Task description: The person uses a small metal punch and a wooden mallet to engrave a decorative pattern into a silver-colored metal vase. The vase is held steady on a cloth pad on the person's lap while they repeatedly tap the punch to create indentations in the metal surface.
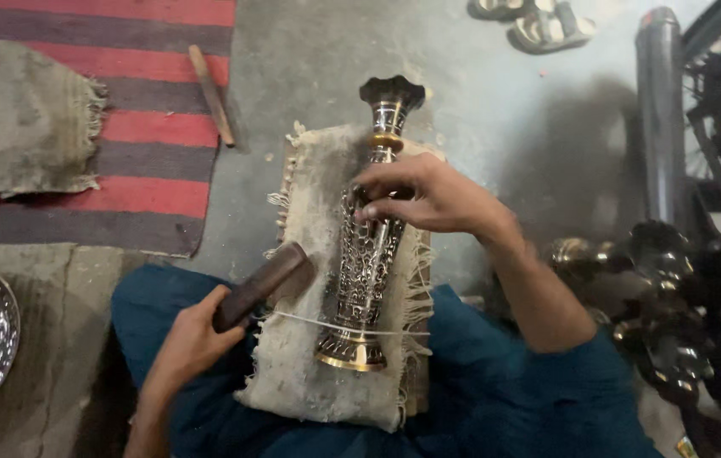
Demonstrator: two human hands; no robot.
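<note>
across the lap, right hand (428, 199) fingers pinching the brass vase (366, 246) steady on burlap (305, 356); left hand (195, 339) gripping wooden block (263, 284).

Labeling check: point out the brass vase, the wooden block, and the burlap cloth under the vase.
brass vase (366, 254): head view, on its pierced body.
wooden block (269, 280): head view, on the upper face past the left hand.
burlap cloth (305, 356): head view, on the bare lower left part.

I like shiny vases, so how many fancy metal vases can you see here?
1 clearly: the engraved metal vase lying on the burlap cloth over the person's lap, steadied by the right hand. The dark shiny pile at the right may hide more.
</note>
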